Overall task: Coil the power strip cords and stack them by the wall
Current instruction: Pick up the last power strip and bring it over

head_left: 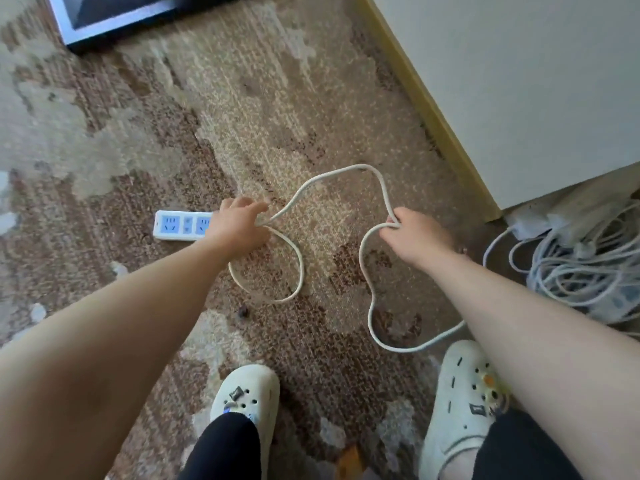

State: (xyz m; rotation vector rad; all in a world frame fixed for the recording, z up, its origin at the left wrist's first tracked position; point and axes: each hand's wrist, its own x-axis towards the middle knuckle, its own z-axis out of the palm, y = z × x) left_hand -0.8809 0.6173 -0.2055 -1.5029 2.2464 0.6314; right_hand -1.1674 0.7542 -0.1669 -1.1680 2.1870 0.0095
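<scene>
Patterned carpet (242, 98) under white cord (346, 173), each end pinched in left hand (239, 225) and right hand (414, 237) grip

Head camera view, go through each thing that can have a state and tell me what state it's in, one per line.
Left hand: gripping the cord.
Right hand: gripping the cord.
Cord: partly coiled, one loop at the left hand, the rest loose on the carpet.
Power strip: flat on the carpet, sockets up, nothing plugged in.
Pile of cords: bundled by the wall.
</scene>
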